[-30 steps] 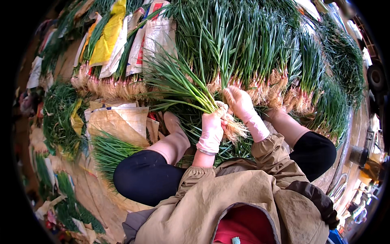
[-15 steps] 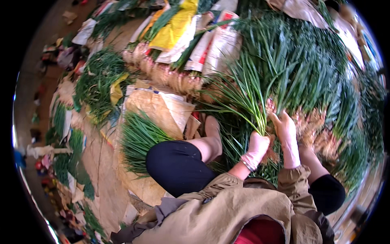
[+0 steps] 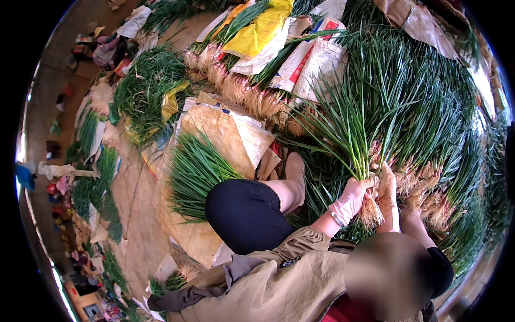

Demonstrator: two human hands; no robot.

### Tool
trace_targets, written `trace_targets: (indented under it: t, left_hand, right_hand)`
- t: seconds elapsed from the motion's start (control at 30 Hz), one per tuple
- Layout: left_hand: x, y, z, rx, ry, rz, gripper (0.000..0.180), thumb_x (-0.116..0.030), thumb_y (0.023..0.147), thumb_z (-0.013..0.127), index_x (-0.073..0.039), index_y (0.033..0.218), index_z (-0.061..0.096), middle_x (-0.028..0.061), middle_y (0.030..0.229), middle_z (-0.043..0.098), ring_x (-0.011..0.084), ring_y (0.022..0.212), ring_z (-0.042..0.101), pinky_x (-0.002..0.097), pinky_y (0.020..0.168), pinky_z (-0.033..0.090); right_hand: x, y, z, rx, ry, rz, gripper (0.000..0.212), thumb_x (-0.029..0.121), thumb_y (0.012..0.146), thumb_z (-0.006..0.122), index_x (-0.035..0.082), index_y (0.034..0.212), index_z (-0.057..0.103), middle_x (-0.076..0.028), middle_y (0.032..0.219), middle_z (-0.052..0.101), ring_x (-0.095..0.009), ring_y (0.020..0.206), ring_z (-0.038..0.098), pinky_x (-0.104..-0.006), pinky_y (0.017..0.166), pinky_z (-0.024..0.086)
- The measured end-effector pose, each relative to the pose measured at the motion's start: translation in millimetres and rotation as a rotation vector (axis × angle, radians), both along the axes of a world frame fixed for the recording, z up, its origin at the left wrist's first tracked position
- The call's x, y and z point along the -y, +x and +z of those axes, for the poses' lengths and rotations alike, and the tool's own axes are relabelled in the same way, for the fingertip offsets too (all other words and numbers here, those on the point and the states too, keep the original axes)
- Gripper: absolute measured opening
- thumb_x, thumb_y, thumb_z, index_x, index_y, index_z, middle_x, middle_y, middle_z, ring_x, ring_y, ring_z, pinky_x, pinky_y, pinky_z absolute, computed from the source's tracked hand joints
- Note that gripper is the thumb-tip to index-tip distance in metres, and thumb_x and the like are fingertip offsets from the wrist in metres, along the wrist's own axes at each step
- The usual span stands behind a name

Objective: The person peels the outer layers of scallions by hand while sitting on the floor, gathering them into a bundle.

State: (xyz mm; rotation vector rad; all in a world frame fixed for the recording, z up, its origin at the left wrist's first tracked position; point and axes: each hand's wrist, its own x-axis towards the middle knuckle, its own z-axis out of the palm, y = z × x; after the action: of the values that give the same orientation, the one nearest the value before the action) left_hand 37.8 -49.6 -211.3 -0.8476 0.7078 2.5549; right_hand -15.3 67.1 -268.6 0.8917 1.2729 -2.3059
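Observation:
My left hand (image 3: pixel 348 199), in a pale pink glove with a band at the wrist, is closed round a bunch of spring onions (image 3: pixel 358 145). Their long green leaves fan up and away, and their pale hairy roots (image 3: pixel 371 213) hang below the fist. Close on its right, my right hand (image 3: pixel 388 193), gloved too, has its fingers curled in at the bunch's lower end, beside a few pinkish bulbs (image 3: pixel 374 153). What lies between those fingers is hidden. Just beyond and to the right lies a big heap of spring onions (image 3: pixel 424 102), roots facing me.
A smaller leafy bundle (image 3: pixel 198 161) rests on brown sheeting (image 3: pixel 228 137) by my left knee (image 3: pixel 241 212). Farther off, rooted bunches (image 3: pixel 236 80) lie under yellow wrapping (image 3: pixel 257 32) and white sacks (image 3: pixel 316 64). A tangled green pile (image 3: pixel 150 91) is at left; a person (image 3: pixel 107 51) sits beyond.
The view has shifted, so the surroundings sit farther right. My left hand has turned and the bunch's roots now show below it. My right hand has come in closer against the bunch.

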Motion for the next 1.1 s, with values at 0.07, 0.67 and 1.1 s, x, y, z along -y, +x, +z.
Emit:
trace_targets:
  t: [0.07,0.67,1.1]
  left_hand:
    - [3,1,-2,-0.013,0.069,0.004,0.009,-0.006,0.082,0.060,0.000,0.089,0.059,0.0063,0.065,0.056,0.0124,0.044,0.048,0.0200,0.038,0.035]
    - [11,11,5,-0.008,-0.192,-0.313,0.013,-0.013,0.086,0.058,-0.001,0.082,0.061,0.0035,0.063,0.058,0.0093,0.043,0.049,0.0178,0.036,0.034]
    - [63,-7,30,-0.425,0.390,0.099,0.034,-0.012,0.088,0.056,-0.005,0.121,0.049,-0.0043,0.058,0.043,0.0058,0.042,0.034,0.0217,0.044,0.033]
  right_hand:
    - [1,1,1,-0.002,0.100,-0.028,0.024,0.028,0.090,0.051,0.006,0.099,0.057,-0.007,0.081,0.059,-0.019,0.058,0.056,-0.0256,0.046,0.047]
    - [4,5,40,-0.481,0.751,0.355,0.026,0.025,0.090,0.053,0.001,0.098,0.059,-0.003,0.086,0.061,-0.011,0.074,0.053,-0.0230,0.067,0.042]
    - [-57,66,-18,-0.368,1.063,1.684,0.019,0.018,0.084,0.055,0.005,0.095,0.063,-0.009,0.076,0.063,-0.019,0.069,0.061,-0.0340,0.059,0.051]
